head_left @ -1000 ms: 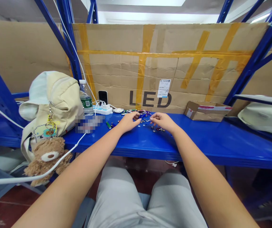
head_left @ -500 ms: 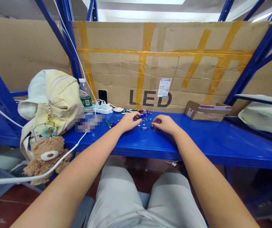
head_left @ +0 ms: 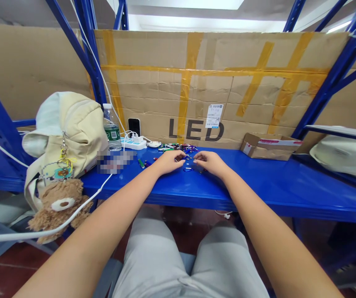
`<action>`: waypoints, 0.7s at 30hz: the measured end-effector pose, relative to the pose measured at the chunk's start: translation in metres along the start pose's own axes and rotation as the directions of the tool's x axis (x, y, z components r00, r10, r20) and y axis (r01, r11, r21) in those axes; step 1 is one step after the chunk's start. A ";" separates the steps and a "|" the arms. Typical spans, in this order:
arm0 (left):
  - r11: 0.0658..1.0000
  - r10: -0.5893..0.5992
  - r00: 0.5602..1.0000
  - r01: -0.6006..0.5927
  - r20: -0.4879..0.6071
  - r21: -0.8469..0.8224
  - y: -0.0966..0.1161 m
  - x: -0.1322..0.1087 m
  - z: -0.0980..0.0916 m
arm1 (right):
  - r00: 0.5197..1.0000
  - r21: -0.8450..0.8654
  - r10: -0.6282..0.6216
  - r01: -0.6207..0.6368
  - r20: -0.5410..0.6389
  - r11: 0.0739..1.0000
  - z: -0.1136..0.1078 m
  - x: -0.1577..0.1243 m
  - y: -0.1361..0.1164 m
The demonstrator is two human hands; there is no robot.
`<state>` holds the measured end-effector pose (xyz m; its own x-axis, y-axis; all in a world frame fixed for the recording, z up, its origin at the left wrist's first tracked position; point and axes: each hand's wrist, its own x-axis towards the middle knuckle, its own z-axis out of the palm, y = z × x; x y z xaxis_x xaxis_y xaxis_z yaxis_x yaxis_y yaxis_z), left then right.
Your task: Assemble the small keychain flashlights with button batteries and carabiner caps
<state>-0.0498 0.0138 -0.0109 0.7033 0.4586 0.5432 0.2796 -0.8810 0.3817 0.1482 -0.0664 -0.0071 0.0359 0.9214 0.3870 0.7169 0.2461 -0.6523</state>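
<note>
Over the blue tabletop [head_left: 258,178], my left hand [head_left: 170,162] is bent, its thumb and curled fingers apart. Small blue and metallic pieces [head_left: 188,157] lie at its fingertips; I see none clearly gripped. Facing it from the right, my right hand [head_left: 210,163] is loosely curved with a gap between thumb and fingers. What may be under its palm is hidden. Between the hands, nearer me, lies a small blue clip-like piece [head_left: 188,169]. Behind my left hand spreads a pile of small, colourful, shiny metal items [head_left: 178,147], too small to name exactly.
Left on the table are a cream backpack [head_left: 78,124] with a plush bear [head_left: 61,203], a water bottle [head_left: 112,132], a phone [head_left: 134,126] and a power strip [head_left: 133,142]. A white cable [head_left: 94,196] crosses the left side. An open cardboard box [head_left: 269,149] stands right; taped cardboard [head_left: 153,91] forms the back.
My right hand has moved slightly left, closer to my left hand, away from the dark small pieces it was over. My left hand has barely moved.
</note>
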 end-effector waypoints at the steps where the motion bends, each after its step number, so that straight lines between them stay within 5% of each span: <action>1: 1.000 0.017 1.000 -0.017 0.014 0.013 0.000 0.000 0.000 | 1.000 0.028 -0.001 0.001 -0.004 1.000 0.000 0.000 -0.002; 12: 0.985 0.138 0.980 -0.151 0.146 0.082 -0.001 0.001 -0.001 | 0.981 0.022 -0.185 0.184 0.055 0.983 0.007 0.001 -0.002; 21: 0.988 0.130 0.988 -0.136 0.081 0.079 -0.009 0.003 0.002 | 0.944 -0.178 -0.330 0.323 -0.011 0.930 0.000 -0.003 -0.009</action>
<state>-0.0488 0.0230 -0.0139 0.7843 0.3296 0.5256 0.2320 -0.9415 0.2443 0.1416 -0.0712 -0.0021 -0.1950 0.7852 0.5878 0.8021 0.4725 -0.3651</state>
